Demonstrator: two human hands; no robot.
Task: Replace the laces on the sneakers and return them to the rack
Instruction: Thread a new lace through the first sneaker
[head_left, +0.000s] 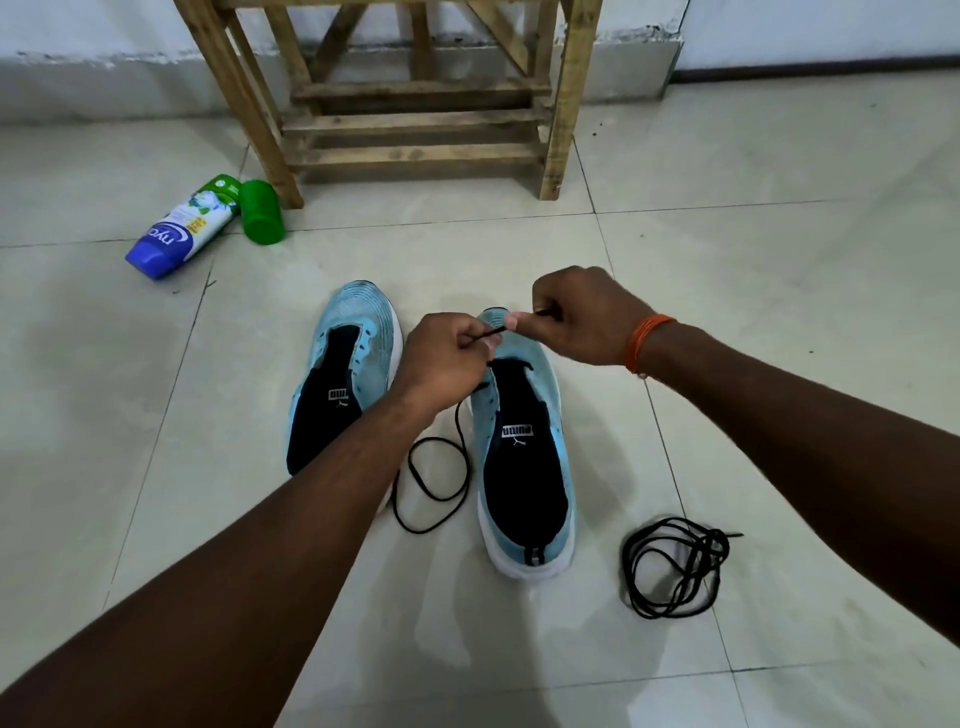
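Two light-blue sneakers with dark insides stand side by side on the tiled floor, toes pointing away from me. The left sneaker (345, 374) has no lace in it. Above the toe end of the right sneaker (524, 467), my left hand (441, 364) and my right hand (582, 317) each pinch a black lace (436, 483) near its ends. The rest of this lace trails down in loops on the floor between the two shoes. A second black lace (675, 566) lies coiled on the floor to the right of the right sneaker.
A wooden slatted rack (415, 124) stands against the wall straight ahead. A white and blue bottle (182, 228) lies on its side left of the rack, with a green cap (262, 210) beside it.
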